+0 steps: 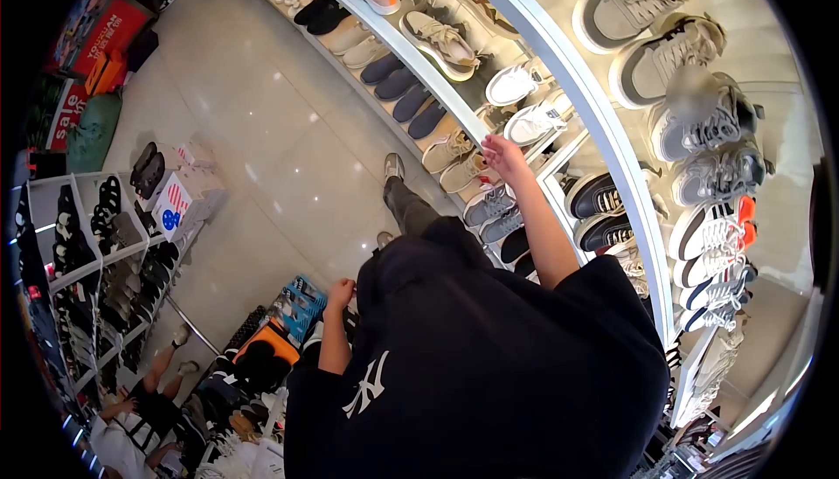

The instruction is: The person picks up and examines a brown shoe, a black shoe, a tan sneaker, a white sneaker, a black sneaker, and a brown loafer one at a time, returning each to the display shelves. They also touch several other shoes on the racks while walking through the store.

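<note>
My right hand (505, 157) reaches out to the light shelf edge (463, 116), its fingers loosely spread and holding nothing. Close by are white sneakers (535, 122) on the shelf and tan sneakers (461, 169) on the tier below. Grey sneakers (491, 210) sit nearer to my body under that forearm. At my other side, my left hand (340, 294) hangs with its fingers curled in, and no object shows in it. Beneath it on the left are blue patterned boxes (299, 304).
Lit shelves on the right carry rows of sneakers, including grey ones (717, 173). A rack of dark shoes (114, 243) and white boxes (185, 195) stand left on the tiled floor (271, 129). At the lower left, a person (144, 422) is near heaped shoes.
</note>
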Available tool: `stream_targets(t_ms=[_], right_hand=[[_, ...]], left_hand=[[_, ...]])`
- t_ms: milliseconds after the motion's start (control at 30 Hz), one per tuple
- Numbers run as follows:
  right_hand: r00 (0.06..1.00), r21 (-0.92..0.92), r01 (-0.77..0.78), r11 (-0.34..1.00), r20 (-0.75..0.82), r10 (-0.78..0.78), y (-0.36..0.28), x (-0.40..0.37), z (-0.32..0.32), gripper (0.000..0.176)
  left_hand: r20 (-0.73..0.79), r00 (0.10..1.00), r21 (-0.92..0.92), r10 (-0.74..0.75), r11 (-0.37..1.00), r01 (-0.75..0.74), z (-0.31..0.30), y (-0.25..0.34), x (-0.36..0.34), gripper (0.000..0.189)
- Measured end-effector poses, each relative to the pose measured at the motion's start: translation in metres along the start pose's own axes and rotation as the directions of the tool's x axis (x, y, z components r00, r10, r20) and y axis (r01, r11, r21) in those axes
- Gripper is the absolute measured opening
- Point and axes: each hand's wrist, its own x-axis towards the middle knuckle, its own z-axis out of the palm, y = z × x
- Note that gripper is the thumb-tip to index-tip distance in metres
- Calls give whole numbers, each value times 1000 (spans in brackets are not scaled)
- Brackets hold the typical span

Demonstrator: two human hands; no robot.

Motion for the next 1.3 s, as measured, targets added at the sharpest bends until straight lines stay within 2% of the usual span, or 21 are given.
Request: stream_targets(t_ms=[33, 100, 133, 200, 267, 300, 367, 433, 533, 633, 700, 767, 833, 900, 967, 1000, 1067, 1100, 1200, 1233, 1300], right_hand=[[999, 135, -33, 990, -18, 36, -13, 21, 8, 18], [1000, 200, -16, 980, 28, 10, -32, 67, 20, 17], [999, 166, -16, 986, 39, 9, -43, 85, 34, 15], [1000, 77, 22, 997, 16, -23, -63, 125, 65, 21], [997, -1, 66, 998, -38, -66, -84, 175, 88, 32], [992, -26, 91, 996, -80, -93, -89, 200, 96, 37], [993, -32, 43, 999, -111, -46, -106, 230, 114, 37], [985, -25, -99, 995, -145, 94, -119, 247, 133, 34], [982, -5, -50, 999, -182, 49, -114, 256, 146, 29], [972, -20, 34, 999, -233, -38, -108, 246, 145, 23], [974, -112, 127, 986, -175, -145, -100, 224, 140, 21], [972, -90, 137, 986, -181, -151, -96, 175, 140, 19], [971, 2, 238, 971, 0, -238, -97, 103, 156, 22], [966, 31, 259, 965, -18, -258, -101, 36, 178, 24], [955, -79, 290, 954, 92, -283, -87, -1, 172, 25], [946, -154, 319, 935, 110, -305, -83, -19, 182, 23], [932, -286, 355, 890, 185, -312, -69, -48, 204, 17], [947, -304, 311, 900, 177, -267, -65, -60, 222, 15], [929, -237, 360, 903, 178, -324, -44, -73, 242, 15], [929, -235, 360, 903, 186, -321, -41, -77, 250, 16], [931, -227, 350, 909, 189, -312, -36, -83, 266, 16]], left_hand=[[-98, 995, 66, -13, 998, 19, 1, 21, -4, 37], [-140, 987, 5, 73, 997, -73, 0, 46, -5, 37], [-148, 988, -6, 47, 999, -49, -7, 58, -10, 37], [-161, 965, 213, 208, 962, -172, -23, 96, -11, 35], [-215, 968, 278, 128, 958, -65, -46, 139, -23, 33], [-250, 959, 143, 133, 985, -99, -57, 150, -24, 32], [-331, 942, -381, -49, 920, -87, -70, 171, -29, 31], [-343, 933, -499, -109, 863, -83, -73, 184, -35, 31], [-430, 897, -108, 98, 981, -159, -76, 202, -35, 31], [-482, 872, -44, 89, 991, -125, -79, 213, -18, 30], [-440, 893, 23, 90, 996, -89, -97, 232, -2, 29], [-308, 916, 95, 258, 966, -241, -124, 265, 10, 30], [-130, 926, -5, 354, 934, -358, -156, 318, 19, 32], [68, 969, -263, 238, 941, -213, -181, 392, 7, 41], [261, 871, -439, 416, 855, -276, -202, 446, 1, 57], [300, 859, -418, 415, 867, -272, -207, 467, -1, 57], [523, 692, -690, 498, 724, 0, -212, 496, -7, 68], [550, 676, -675, 490, 738, 15, -219, 504, -13, 68], [641, 560, -614, 525, 789, -38, -249, 501, -23, 70], [645, 557, -611, 523, 791, -36, -257, 497, -24, 70], [599, 571, -551, 562, 806, -216, -273, 483, -26, 71]])
